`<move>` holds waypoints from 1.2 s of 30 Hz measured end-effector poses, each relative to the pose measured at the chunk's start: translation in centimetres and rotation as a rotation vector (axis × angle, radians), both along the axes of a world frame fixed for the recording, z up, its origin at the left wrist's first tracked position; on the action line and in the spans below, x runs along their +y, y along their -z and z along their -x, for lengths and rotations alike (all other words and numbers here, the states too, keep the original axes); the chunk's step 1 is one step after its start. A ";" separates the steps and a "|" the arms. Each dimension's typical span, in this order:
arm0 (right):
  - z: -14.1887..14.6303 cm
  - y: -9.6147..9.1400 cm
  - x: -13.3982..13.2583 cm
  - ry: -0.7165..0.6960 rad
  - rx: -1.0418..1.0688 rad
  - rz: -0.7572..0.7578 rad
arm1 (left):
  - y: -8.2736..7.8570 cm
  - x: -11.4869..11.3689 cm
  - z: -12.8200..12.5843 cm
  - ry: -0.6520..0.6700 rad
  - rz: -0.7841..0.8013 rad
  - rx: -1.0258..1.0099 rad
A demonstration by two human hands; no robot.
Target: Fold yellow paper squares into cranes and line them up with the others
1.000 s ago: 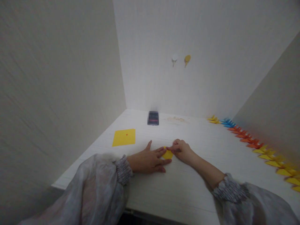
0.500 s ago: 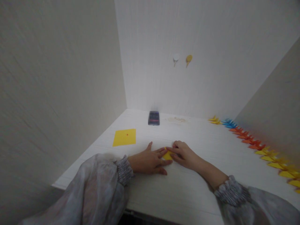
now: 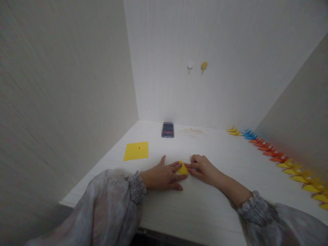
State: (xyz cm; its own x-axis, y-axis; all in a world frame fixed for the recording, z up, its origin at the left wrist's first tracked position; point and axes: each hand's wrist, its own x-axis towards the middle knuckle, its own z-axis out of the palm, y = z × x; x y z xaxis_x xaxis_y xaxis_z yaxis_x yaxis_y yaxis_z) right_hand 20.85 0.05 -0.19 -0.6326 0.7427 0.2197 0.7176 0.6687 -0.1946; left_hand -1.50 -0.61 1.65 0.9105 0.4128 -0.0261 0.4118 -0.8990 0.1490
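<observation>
A small folded piece of yellow paper (image 3: pixel 182 168) lies on the white table between my hands. My left hand (image 3: pixel 164 176) rests flat with fingers spread, two of them pressing on the paper's left part and lower edge. From the other side, my right hand (image 3: pixel 203 169) has its fingers curled, and its thumb and forefinger close together at the paper's right edge. The fingertips hide part of the folds. To the left, beyond my left hand, a flat yellow sheet (image 3: pixel 136 151) with a small reddish dot lies on the table.
Folded paper cranes (image 3: pixel 269 151) in yellow, blue and orange-red stand in a row along the right side. A dark pixelated object (image 3: pixel 167 130) sits near the back wall. Two hooks, one white (image 3: pixel 190 65) and one yellow (image 3: pixel 204 65), are on that wall.
My right fingers have drawn back slightly to the right, from over the folded paper to its edge, so more of it shows. My left hand stays in place.
</observation>
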 end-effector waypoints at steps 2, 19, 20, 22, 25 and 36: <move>-0.4 -0.1 -0.3 -0.007 0.002 0.006 | -0.1 -0.1 0.0 -0.002 0.005 0.008; 0.7 1.1 -0.6 -0.161 0.297 0.001 | -0.9 -0.1 -0.2 0.004 0.086 -0.045; 0.8 1.3 -0.4 -0.155 0.285 0.031 | -1.0 -0.1 -0.2 0.003 0.104 -0.054; 0.8 1.7 -0.1 -0.116 0.270 0.067 | -1.2 -0.1 -0.2 -0.004 0.145 -0.075; 0.6 2.0 0.0 -0.079 0.248 0.111 | -1.3 -0.1 -0.2 -0.015 0.179 -0.125; 1.4 1.7 0.1 0.065 0.313 0.225 | 0.1 0.2 -0.2 -0.111 -0.037 -0.152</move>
State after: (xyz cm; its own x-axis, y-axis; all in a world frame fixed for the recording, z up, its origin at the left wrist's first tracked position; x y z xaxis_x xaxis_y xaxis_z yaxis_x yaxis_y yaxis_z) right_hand 19.49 0.16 -1.92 -0.5109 0.8307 0.2213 0.6396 0.5393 -0.5477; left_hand -1.26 -0.43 1.55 0.8518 0.5088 0.1249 0.4838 -0.8554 0.1849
